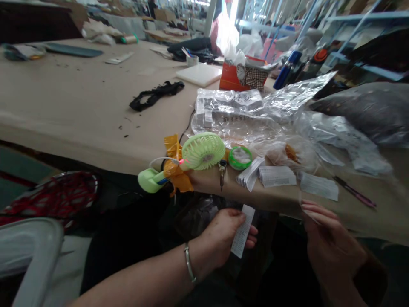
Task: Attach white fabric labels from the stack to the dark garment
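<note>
My left hand (pixel 223 230) is closed below the table edge, pinching a white printed label (pixel 243 232) between thumb and fingers. At the table's front edge, my right hand (pixel 329 238) has its fingertips pressed together. Something thin and pale shows at those fingertips, too blurred to name. Near the right hand lie a loose pile of labels (pixel 319 186) and pink-handled tweezers or snips (pixel 354 192). Farther left are a fanned stack of labels (pixel 251 174) and another label stack (pixel 277 176). A pen-like tool with a metal tip (pixel 221 175) hangs over the edge.
A green handheld fan (pixel 204 151) is taped to the table edge beside a round green tub (pixel 239 157). Behind them lie clear plastic bags (pixel 236 121), an orange box (pixel 231 77) and a black strap (pixel 155 96). A red-netted basket (pixel 64 194) stands at lower left.
</note>
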{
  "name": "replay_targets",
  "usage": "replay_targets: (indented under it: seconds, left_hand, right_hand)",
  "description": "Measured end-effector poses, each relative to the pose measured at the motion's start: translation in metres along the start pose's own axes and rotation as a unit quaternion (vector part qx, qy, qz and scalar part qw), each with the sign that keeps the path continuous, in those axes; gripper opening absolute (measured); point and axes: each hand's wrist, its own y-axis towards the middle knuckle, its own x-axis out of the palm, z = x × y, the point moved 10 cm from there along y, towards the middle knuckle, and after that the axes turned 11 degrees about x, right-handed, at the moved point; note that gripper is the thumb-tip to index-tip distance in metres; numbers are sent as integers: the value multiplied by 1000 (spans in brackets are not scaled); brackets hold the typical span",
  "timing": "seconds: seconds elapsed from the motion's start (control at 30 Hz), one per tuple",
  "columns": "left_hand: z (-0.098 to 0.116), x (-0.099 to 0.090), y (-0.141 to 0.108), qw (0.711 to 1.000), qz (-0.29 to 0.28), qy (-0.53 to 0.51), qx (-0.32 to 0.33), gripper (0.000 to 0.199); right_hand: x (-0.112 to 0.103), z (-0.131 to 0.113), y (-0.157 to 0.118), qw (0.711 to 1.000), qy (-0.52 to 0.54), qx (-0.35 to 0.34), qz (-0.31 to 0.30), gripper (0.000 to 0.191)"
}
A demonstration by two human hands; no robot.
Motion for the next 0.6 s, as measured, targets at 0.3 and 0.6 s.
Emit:
replay_targets:
  seconds: [0.3,0.6]
  left_hand:
    - [12,-7,0,994,45,-87,51,11]
    - [13,-5,2,992,7,-101,77,20]
  right_hand:
    - [95,-80,-71,947,3,-207,-247,19]
    - [96,-79,-66,945,-10,-199,-259,20]
